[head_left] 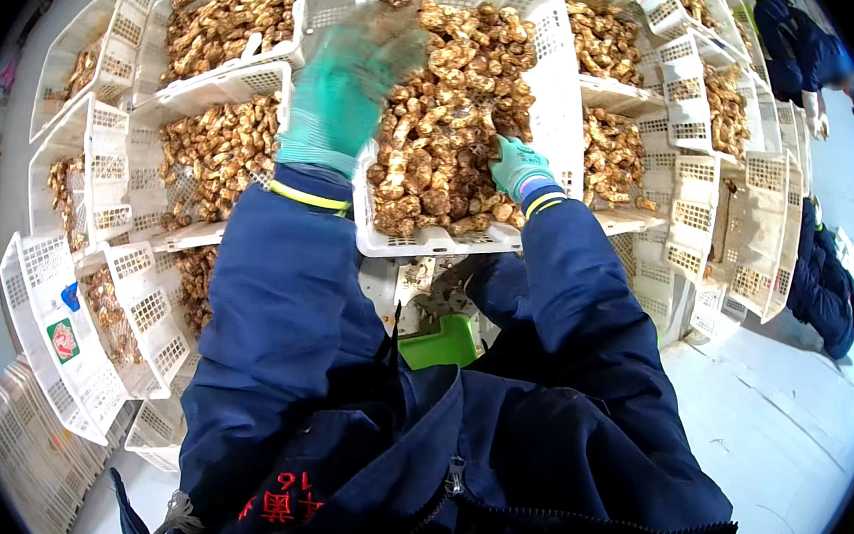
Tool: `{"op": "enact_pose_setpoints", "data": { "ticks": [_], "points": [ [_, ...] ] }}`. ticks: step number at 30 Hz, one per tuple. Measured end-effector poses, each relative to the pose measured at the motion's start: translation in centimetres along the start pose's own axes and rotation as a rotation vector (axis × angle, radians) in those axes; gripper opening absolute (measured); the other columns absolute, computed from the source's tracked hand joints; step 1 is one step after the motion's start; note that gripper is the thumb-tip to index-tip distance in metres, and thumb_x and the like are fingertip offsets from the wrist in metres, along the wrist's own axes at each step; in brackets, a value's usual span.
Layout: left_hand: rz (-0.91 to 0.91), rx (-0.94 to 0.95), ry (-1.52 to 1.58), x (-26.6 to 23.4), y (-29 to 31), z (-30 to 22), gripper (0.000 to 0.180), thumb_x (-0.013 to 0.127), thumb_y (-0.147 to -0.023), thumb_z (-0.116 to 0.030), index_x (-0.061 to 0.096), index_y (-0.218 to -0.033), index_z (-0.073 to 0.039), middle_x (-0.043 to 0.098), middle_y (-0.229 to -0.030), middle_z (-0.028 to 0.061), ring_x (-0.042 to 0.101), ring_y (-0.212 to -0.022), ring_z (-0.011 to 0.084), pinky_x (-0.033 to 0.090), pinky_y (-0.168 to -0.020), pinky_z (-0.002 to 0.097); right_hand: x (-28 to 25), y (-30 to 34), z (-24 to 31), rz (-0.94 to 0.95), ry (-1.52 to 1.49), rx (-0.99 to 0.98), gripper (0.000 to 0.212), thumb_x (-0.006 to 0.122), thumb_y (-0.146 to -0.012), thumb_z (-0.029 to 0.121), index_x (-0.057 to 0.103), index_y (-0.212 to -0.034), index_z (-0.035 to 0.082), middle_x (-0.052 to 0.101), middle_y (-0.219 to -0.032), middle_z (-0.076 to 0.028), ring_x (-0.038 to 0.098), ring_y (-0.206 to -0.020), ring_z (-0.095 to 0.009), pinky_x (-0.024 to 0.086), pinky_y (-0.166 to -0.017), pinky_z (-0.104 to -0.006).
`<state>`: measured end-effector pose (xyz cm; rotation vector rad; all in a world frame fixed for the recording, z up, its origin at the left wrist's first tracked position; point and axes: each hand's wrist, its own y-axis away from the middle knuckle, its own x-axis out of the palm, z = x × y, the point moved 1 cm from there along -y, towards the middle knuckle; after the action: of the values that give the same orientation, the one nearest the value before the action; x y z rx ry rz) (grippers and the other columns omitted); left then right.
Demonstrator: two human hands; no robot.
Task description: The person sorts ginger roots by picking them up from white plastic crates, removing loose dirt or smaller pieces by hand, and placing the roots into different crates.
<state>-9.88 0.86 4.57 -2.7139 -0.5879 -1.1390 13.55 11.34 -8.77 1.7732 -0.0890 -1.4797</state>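
Loads of mushrooms [451, 88] upper middle, probably light, bruisable; hold mid-body. Left hand [351, 80], right hand [517, 166]: can't tell grip.

A stack of white baskets [22, 446] stands at lower left. Near it, a white crate [86, 396] bears a red-and-green label [63, 341] and a blue patch [71, 296]. A bright green plastic piece [446, 341] shows near the middle. At right, one co-worker [797, 50] and another co-worker [825, 288] wear dark blue above the pale floor [777, 405].
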Motion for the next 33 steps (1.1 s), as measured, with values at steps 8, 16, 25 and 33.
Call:
{"op": "enact_pose_setpoints", "data": {
  "ticks": [8,16,25,33],
  "points": [
    [0.051,-0.463,-0.405,2.8,1.6,4.1,0.049,0.057,-0.09,-0.032,0.047,-0.123,0.003,0.06,-0.11,0.0153,0.061,-0.096,0.0209,0.051,-0.085,0.0322,1.4,-1.6,2.1,0.105,0.25,0.056,0.035,0.056,-0.083,0.025,0.057,-0.116,0.013,0.052,-0.122,-0.012,0.055,-0.11,-0.03,0.046,-0.086,-0.0466],
    [0.029,-0.469,-0.422,2.3,1.4,5.0,0.051,0.055,-0.091,-0.037,0.045,-0.124,0.001,0.061,-0.111,0.0136,0.06,-0.097,0.0196,0.048,-0.087,0.0326,1.7,-0.8,1.5,0.112,0.159,0.006,0.038,0.057,-0.082,0.024,0.055,-0.117,0.01,0.055,-0.121,-0.013,0.055,-0.111,-0.03,0.046,-0.089,-0.0442],
    [0.081,-0.577,-0.495,3.0,1.6,6.0,0.045,0.051,-0.093,-0.034,0.048,-0.125,-0.002,0.06,-0.111,0.0119,0.059,-0.099,0.0194,0.049,-0.085,0.0315,-4.2,3.0,-4.4,-0.006,-1.487,-0.202,0.042,0.069,-0.079,0.017,0.054,-0.114,0.0,0.062,-0.105,-0.009,0.06,-0.088,-0.017,0.048,-0.076,-0.0273],
    [0.279,-0.725,0.057,6.8,4.9,6.4,0.027,0.05,-0.093,-0.019,0.054,-0.112,0.0,0.058,-0.1,0.0036,0.058,-0.082,0.0127,0.052,-0.071,0.0289,-9.9,10.0,-0.7,-0.274,-1.747,-0.742,0.048,0.063,-0.081,0.015,0.045,-0.12,-0.006,0.054,-0.12,-0.013,0.054,-0.094,-0.013,0.045,-0.078,-0.0232]
  ]
}}
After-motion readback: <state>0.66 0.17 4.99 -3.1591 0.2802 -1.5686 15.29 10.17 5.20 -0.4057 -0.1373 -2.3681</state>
